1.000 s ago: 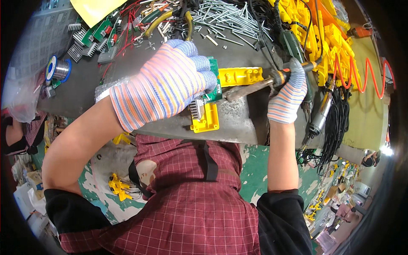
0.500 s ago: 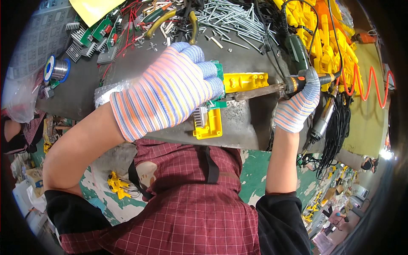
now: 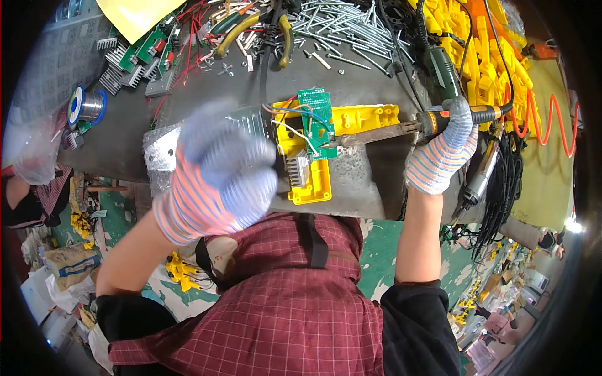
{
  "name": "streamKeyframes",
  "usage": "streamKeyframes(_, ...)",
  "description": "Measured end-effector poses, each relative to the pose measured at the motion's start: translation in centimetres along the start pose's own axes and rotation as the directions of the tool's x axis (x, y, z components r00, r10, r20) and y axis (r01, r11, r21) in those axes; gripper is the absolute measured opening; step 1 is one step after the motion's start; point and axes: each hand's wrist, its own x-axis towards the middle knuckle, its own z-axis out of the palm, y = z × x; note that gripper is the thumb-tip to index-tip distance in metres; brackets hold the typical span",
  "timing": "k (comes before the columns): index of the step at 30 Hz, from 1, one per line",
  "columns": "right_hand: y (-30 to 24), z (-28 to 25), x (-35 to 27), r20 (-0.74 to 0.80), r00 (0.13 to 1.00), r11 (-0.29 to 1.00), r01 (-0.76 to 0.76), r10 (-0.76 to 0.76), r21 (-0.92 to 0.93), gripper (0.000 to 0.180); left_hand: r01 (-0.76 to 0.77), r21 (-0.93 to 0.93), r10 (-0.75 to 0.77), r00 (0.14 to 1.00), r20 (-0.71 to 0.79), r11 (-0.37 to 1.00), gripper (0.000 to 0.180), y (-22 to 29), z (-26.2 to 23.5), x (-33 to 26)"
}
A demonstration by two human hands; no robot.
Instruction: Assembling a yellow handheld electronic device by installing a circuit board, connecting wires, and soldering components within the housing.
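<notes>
My right hand (image 3: 442,153), in a striped knit glove, is closed around a soldering iron (image 3: 379,133). The iron's tip points left and meets the lower part of a green circuit board (image 3: 315,113); exact contact is too small to tell. The board lies over a yellow plastic housing (image 3: 370,117), with red, blue and white wires running to it. A finned heat sink (image 3: 298,172) sits below the board, inside the housing. My gloved left hand (image 3: 219,175) is left of the housing, above the table, its fingers smeared by motion.
Behind lie yellow-handled pliers (image 3: 285,41), loose screws (image 3: 345,31) and heat-sinked boards (image 3: 147,53). A solder spool (image 3: 86,105) stands at left. At right are piled yellow housings (image 3: 486,75), a green-handled tool (image 3: 444,70), a metal screwdriver-like tool (image 3: 480,175) and black cables (image 3: 501,182).
My left hand has drawn away from the circuit board, left and toward me, uncovering the board and its wires. My right hand and the soldering iron have stayed nearly in place.
</notes>
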Motion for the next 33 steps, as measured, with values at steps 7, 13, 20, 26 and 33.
streamKeyframes(7, -0.3, -0.2, 0.0, 0.033, 0.999, 1.000, -0.021, 0.021, 0.006, 0.032, 0.141, 0.213, -0.126, 0.989, -0.083, 0.967, 0.032, 1.2, 2.2, -0.9)
streamKeyframes(13, 0.1, 0.1, -0.1, 0.037, 0.999, 0.999, -0.007, 0.006, 0.034, 0.029, 0.318, -0.033, -0.314, 0.945, 0.089, 0.947, 0.036, -0.1, 1.7, 0.5)
streamKeyframes(20, 0.3, 0.4, 0.0, 0.044, 0.999, 0.998, 0.028, -0.030, 0.049, 0.028, 0.232, 0.029, -0.233, 0.951, 0.204, 0.972, 0.033, -0.9, 1.8, 1.3)
streamKeyframes(26, 1.0, 0.2, 0.4, 0.051, 0.996, 0.996, 0.066, -0.069, 0.053, 0.027, 0.087, -0.185, -0.059, 0.987, 0.151, 0.979, 0.023, -2.3, 0.9, 1.7)
streamKeyframes(33, 1.3, 0.0, 0.5, 0.043, 0.999, 0.999, 0.022, -0.024, 0.041, 0.028, 0.043, -0.113, -0.032, 0.995, 0.098, 0.993, 0.013, -1.6, 1.3, 3.7)
